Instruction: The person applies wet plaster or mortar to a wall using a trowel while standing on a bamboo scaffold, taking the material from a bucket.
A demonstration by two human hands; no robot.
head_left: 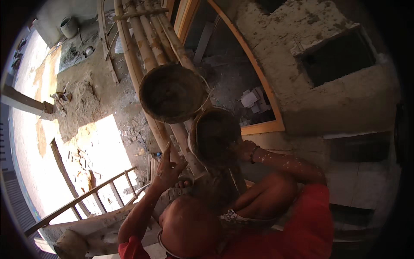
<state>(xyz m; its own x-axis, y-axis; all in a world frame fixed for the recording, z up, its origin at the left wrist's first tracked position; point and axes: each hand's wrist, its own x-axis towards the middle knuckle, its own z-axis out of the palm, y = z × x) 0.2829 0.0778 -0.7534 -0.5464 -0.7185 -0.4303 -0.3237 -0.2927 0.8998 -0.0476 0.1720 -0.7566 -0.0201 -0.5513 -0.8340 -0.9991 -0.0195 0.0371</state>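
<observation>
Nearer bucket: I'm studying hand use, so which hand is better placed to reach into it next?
Probably the right hand: it is already at the right rim of the nearer bucket, while the left hand is apart from it, off to its left.

Far L, grey bucket; L, sand/rubble heap; nr L, ladder-like rail; R of ctr, orange-brn wood frame w/ pale scraps seen thru it; far R, dark sq. opening in rough wall.

I couldn't make out the fingers of the right hand at the nearer bucket, its inside too dark.
</observation>
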